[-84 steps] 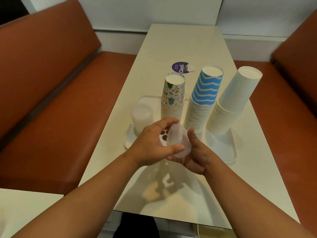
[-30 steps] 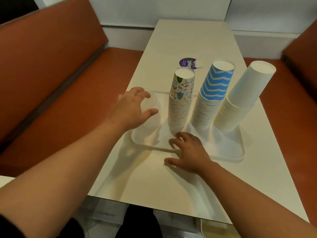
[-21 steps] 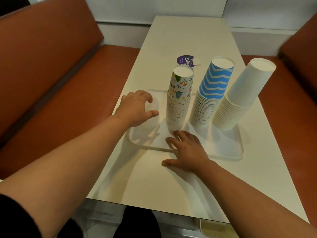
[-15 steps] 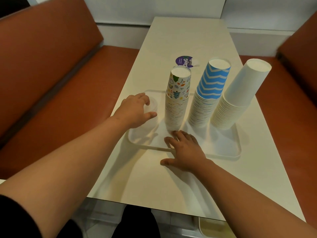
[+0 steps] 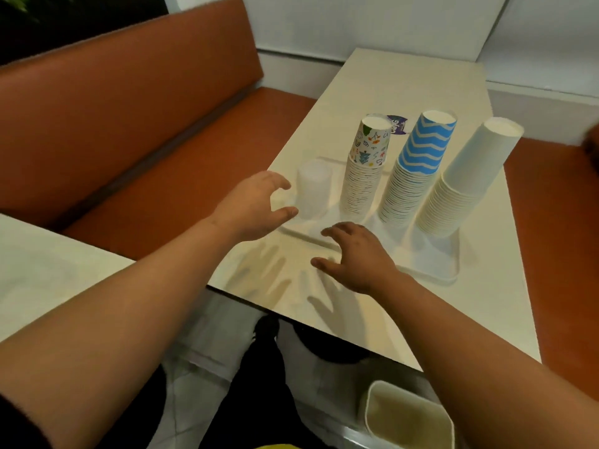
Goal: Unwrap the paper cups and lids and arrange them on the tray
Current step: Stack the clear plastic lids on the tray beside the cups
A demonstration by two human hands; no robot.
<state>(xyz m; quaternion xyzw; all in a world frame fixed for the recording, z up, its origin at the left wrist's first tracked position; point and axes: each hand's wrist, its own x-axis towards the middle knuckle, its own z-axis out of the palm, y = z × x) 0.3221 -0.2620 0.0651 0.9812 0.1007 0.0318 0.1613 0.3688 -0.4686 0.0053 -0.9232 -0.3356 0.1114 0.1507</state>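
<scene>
Fingers on the left hand are loose and spread, holding nothing, sitting just beside the clear lids without touching them as far as I can tell. Right hand is the same deal: fingers relaxed and splayed, empty, hovering or resting at the near edge of the tray; can't tell if it's actually in contact.

Only the head view to go on. Everything's already on the tray: lids at the left end, then the doodle cups, the blue cups and the white cups in a row, all upside down. No wrap visible on any of them, so I'd guess the job is pretty much done.

What worries me is those stacks. They're tall, and the white one looks like it leans right, though the wide lens may be exaggerating. If the right hand bumps or drags the tray, that stack is my bet to topple first, and it could take the neighbours with it since they stand close together. The lids look light and slippery too, so a careless brush from the left hand could scatter them onto the table.
</scene>
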